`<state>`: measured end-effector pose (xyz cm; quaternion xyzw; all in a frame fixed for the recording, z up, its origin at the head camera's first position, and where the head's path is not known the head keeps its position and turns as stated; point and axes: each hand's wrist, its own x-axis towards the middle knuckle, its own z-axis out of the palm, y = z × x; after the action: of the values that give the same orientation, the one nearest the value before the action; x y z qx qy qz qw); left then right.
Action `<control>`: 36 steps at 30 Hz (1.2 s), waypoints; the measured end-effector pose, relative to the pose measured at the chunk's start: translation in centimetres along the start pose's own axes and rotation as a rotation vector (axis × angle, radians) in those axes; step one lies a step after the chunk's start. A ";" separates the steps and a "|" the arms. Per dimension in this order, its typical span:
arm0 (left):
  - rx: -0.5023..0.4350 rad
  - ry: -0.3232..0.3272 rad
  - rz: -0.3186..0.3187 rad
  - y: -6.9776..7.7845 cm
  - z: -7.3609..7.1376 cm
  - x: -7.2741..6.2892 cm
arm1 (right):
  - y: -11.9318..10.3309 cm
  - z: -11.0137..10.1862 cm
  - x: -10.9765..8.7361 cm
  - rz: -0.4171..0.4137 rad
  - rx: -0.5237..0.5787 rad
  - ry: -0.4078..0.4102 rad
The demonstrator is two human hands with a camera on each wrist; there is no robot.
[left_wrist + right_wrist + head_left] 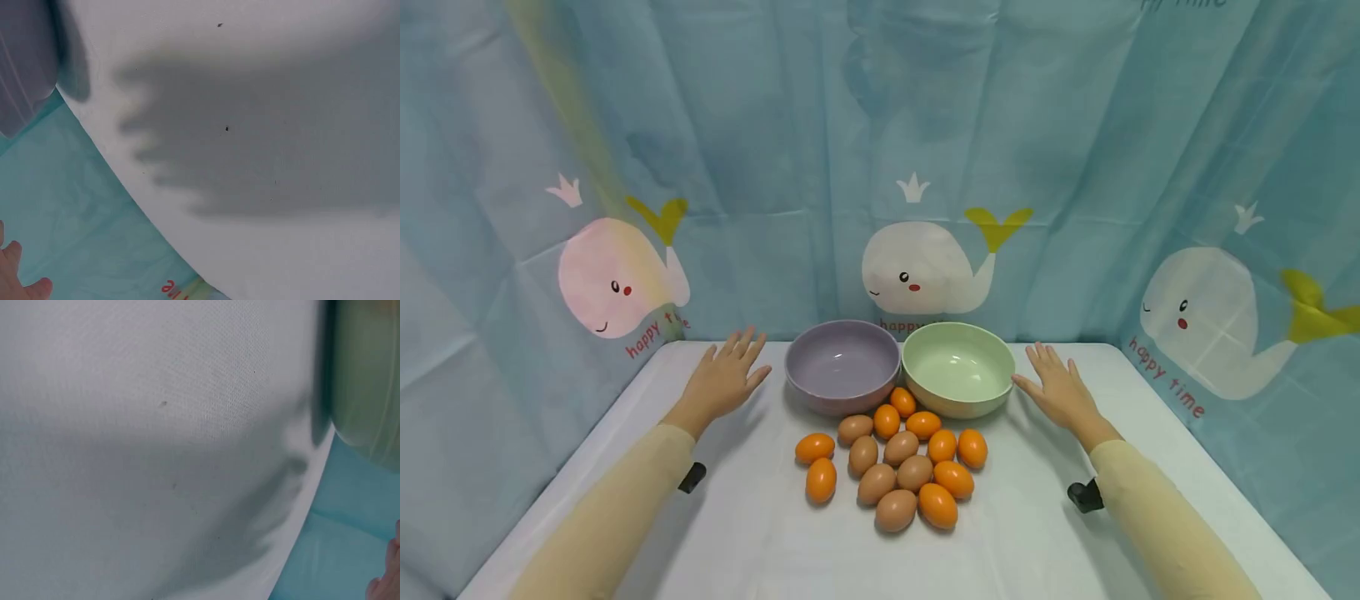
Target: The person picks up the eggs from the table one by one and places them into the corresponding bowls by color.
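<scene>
Fingers spread, my left hand point(721, 379) hovers over the table to the left of a purple bowl point(842, 400). My right hand point(1060, 390), also with straight fingers, is beside a light green bowl point(958, 404), its thumb near the rim. Neither hand holds anything. Both bowls stand side by side with bare insides. In front of them lie several brown eggs point(877, 484) and several orange eggs point(953, 480), loosely grouped. In the left wrist view, fingertips point(12, 253) show at the lower left; the right wrist view catches part of the right hand at its lower right edge.
A white cloth covers the table point(752, 533). Behind it and at both sides hangs a blue curtain point(760, 167) printed with whales, meeting the table's back edge just past the bowls. Shadows of both hands fall on the cloth.
</scene>
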<state>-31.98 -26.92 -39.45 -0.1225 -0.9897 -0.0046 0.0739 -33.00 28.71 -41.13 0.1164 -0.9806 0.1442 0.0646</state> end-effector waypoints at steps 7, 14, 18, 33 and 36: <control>-0.023 0.038 0.009 1.0 0.2 -0.7 | 0.1 0.2 0.0 -0.016 0.062 0.004; -0.053 0.059 0.022 1.8 0.1 -1.5 | 0.2 0.8 -0.3 -0.004 0.142 -0.007; -0.061 0.058 0.020 2.3 -0.1 -1.8 | -0.1 0.8 -0.5 -0.014 0.217 -0.018; -0.187 0.093 0.000 4.2 0.0 -3.2 | -1.3 1.2 -0.3 0.081 0.500 -0.041; -0.257 0.086 -0.031 4.5 0.0 -3.7 | -1.6 1.4 -0.5 0.103 0.525 -0.038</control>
<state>-27.34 -23.41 -40.07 -0.1152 -0.9786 -0.1378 0.1000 -32.22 26.94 -42.15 0.0817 -0.9152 0.3946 0.0062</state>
